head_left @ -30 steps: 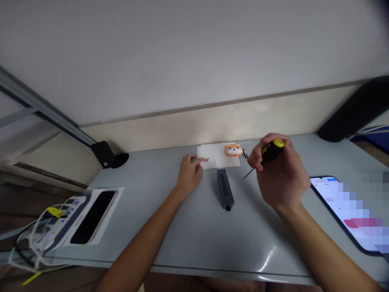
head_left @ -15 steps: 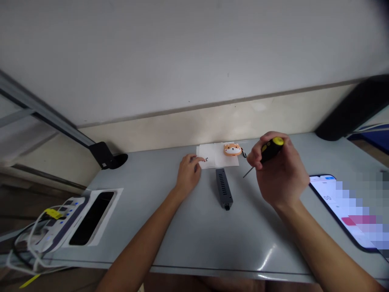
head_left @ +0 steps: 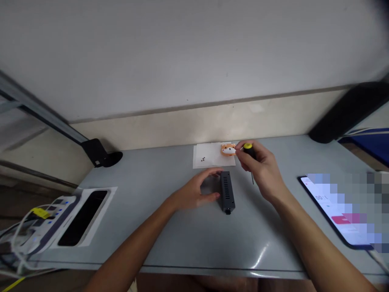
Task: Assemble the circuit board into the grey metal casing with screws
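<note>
Your left hand (head_left: pixel 190 195) curves wide at the left side of the slotted dark box (head_left: pixel 228 190); contact unclear. Box lies on the counter (head_left: pixel 182 243), between your hands. Your right hand (head_left: pixel 263 164) grips the screwdriver (head_left: pixel 249 151), shaft downward, apart from the box. Suggest bracing the box squarely, holding the shaft upright, and not nudging the small dark pieces (head_left: pixel 203 159) on the paper (head_left: pixel 213 151).

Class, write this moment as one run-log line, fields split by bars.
Left hand: curved beside vented box | Right hand: holds screwdriver, shaft downward | White paper: small dark pieces, orange case
</note>
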Action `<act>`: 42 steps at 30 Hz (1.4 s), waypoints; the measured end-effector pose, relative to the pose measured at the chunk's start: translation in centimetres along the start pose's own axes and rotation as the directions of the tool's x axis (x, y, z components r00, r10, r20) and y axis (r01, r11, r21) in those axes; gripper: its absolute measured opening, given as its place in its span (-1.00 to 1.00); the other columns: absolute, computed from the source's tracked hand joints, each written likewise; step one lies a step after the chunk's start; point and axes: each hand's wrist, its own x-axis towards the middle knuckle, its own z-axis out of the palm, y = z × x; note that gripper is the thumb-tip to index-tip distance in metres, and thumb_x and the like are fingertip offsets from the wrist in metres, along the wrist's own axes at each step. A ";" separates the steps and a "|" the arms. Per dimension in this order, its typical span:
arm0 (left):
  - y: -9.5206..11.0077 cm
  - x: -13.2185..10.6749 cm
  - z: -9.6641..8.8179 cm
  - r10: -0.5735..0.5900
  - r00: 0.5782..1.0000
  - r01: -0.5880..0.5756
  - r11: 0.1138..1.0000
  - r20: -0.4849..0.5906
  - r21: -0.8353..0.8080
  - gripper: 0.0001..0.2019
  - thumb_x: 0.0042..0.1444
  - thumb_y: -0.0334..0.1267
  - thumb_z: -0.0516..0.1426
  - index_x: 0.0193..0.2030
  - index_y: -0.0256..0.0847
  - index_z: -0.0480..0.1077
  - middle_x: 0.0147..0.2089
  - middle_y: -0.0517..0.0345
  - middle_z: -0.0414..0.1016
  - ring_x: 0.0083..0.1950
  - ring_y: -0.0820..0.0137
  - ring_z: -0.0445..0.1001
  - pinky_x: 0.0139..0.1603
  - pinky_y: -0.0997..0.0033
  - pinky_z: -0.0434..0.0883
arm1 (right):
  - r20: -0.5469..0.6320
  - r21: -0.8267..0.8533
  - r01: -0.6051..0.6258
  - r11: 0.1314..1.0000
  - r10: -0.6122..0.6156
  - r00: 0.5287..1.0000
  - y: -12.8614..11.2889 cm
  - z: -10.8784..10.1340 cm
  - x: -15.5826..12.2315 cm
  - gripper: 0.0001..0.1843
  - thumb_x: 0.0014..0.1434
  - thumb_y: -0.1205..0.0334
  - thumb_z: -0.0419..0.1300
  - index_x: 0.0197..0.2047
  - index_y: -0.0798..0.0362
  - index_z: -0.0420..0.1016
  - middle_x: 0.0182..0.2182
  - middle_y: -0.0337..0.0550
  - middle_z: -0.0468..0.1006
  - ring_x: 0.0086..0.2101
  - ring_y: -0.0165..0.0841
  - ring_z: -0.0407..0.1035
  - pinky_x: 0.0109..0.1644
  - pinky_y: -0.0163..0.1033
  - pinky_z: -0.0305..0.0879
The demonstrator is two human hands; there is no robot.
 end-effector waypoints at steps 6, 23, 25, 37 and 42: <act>0.7 0.0 0.2 0.007 0.997 -0.003 0.999 0.072 -0.046 -0.26 0.16 -0.30 0.36 0.45 0.02 0.24 0.44 -0.02 0.35 0.43 0.10 0.36 0.44 0.06 0.35 | 0.022 -0.193 -0.073 0.978 0.079 0.997 0.9 0.2 0.5 -0.75 0.22 0.03 0.25 -0.37 0.02 0.49 -0.54 -0.32 0.30 -0.45 -0.38 0.14 -0.31 -0.22 0.14; -0.9 0.8 1.2 -0.064 0.978 0.068 0.998 -0.200 0.011 -0.71 0.17 -0.14 0.34 -0.02 -0.12 0.45 -0.09 0.17 0.56 -0.11 0.35 0.54 -0.08 0.41 0.48 | 0.114 -0.509 -0.204 0.837 0.300 0.947 2.0 -1.4 1.3 -0.71 0.22 0.01 0.14 -0.30 0.07 0.50 -0.57 -0.32 0.34 -0.53 -0.40 0.16 -0.37 -0.22 0.12; -1.1 0.9 1.0 -0.073 0.970 0.089 0.994 -0.233 0.061 -0.73 0.21 -0.11 0.30 -0.01 -0.11 0.47 -0.09 0.18 0.56 -0.14 0.35 0.53 -0.09 0.39 0.47 | 0.129 -0.548 -0.237 0.802 0.361 0.924 1.8 -1.3 1.3 -0.74 0.24 0.06 0.13 -0.33 0.07 0.48 -0.56 -0.31 0.36 -0.53 -0.41 0.17 -0.37 -0.22 0.13; -2.6 1.4 1.0 0.061 0.938 0.075 0.925 -0.342 0.373 -0.86 0.33 -0.16 0.21 -0.16 -0.16 0.53 -0.14 0.07 0.54 0.05 0.21 0.48 0.14 0.14 0.47 | 0.271 -0.629 -0.364 0.687 0.633 0.725 1.3 -1.8 0.6 -0.83 0.27 0.19 0.17 -0.32 0.09 0.48 -0.44 -0.09 0.61 -0.52 -0.39 0.43 -0.44 -0.28 0.33; -2.1 0.5 -0.8 0.030 0.996 -0.004 0.950 -0.079 0.312 -0.25 0.12 -0.01 0.39 0.41 0.01 0.27 0.34 -0.06 0.34 0.36 0.09 0.34 0.38 0.01 0.36 | 0.311 -0.635 -0.314 0.706 0.605 0.733 0.8 -1.8 0.3 -0.80 0.27 0.21 0.15 -0.37 0.08 0.46 -0.42 -0.09 0.63 -0.51 -0.39 0.45 -0.40 -0.26 0.37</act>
